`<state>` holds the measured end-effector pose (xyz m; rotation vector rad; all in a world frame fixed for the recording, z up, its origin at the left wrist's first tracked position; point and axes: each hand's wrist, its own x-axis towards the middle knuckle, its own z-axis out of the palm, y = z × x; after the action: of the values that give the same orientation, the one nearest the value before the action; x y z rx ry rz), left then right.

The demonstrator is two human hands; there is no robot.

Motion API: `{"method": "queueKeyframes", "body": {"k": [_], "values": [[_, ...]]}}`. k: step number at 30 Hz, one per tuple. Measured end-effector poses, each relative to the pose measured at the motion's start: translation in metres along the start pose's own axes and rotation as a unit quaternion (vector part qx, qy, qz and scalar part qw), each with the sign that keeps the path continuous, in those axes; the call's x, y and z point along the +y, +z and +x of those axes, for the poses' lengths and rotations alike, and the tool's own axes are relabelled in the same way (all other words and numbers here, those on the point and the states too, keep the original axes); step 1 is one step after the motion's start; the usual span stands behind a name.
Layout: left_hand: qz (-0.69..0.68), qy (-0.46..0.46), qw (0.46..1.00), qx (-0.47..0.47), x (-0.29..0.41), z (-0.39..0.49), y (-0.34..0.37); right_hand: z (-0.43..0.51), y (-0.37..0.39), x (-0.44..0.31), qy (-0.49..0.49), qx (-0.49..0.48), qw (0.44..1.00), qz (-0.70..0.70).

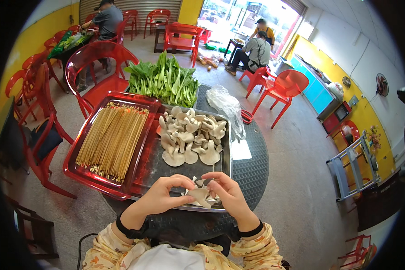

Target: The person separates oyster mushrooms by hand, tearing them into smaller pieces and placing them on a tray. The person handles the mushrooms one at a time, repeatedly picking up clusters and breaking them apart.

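An oyster mushroom (199, 195) is pinched between the thumb and fingers of my left hand (165, 192), low over the near right corner of a metal tray (230, 152). My right hand (226, 192) curls at the right edge of that mushroom. Whether its fingers grip the mushroom or something else is hidden. Small pale mushroom pieces (217, 201) lie under my hands. Farther back in the tray is a heap of oyster mushrooms (190, 135). On the left, a red translucent tray (71, 165) holds many thin wooden skewers (113, 141), lying side by side.
Leafy greens (163, 81) are piled behind the trays. A clear plastic bag (224, 104), red-handled scissors (246, 116) and a white paper (241, 150) lie on the round dark table (256, 168). Red chairs (98, 67) stand around. Several people sit or stand farther off.
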<state>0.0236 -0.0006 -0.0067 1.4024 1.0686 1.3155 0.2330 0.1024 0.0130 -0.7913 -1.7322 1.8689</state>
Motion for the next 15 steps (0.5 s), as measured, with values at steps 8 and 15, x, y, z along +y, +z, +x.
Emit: {"method": "queueKeyframes", "body": {"k": [8, 15], "values": [[-0.145, -0.122, 0.981, 0.046, -0.010, -0.002, 0.009, -0.007, -0.002, 0.018, 0.042, -0.051, 0.994, 0.088], [-0.116, -0.148, 0.981, 0.048, -0.016, -0.002, 0.014, -0.011, 0.004, 0.027, 0.042, -0.028, 0.992, 0.116]]}}
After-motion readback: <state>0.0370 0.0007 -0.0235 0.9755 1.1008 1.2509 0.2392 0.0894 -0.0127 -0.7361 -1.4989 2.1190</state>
